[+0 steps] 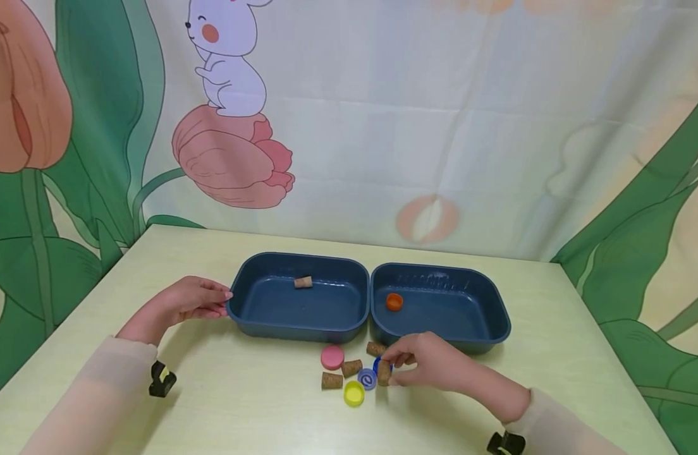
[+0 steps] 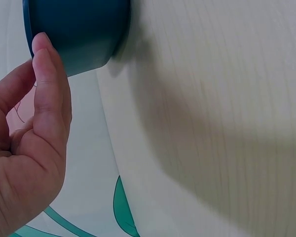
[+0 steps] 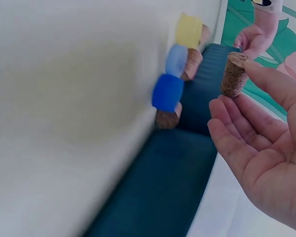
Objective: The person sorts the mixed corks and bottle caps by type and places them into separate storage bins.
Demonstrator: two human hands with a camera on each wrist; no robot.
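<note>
We've got the R hand [image 1: 425, 363] pinching a cork stopper [image 1: 384, 373] just this side of the R tray [image 1: 448, 316], long axis approx fore-aft, w/ the L hand [image 1: 198, 298] well apart, fairly straight fingers [image 2: 47, 89] touching the outer end of the L tray [image 1: 303, 313].

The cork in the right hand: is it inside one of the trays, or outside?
Outside: in the head view, the right hand pinches the cork on the near side of the right tray, not over it.

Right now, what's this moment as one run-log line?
right hand: pinches cork | left hand: touches left tray | orange cap: in right tray
</note>
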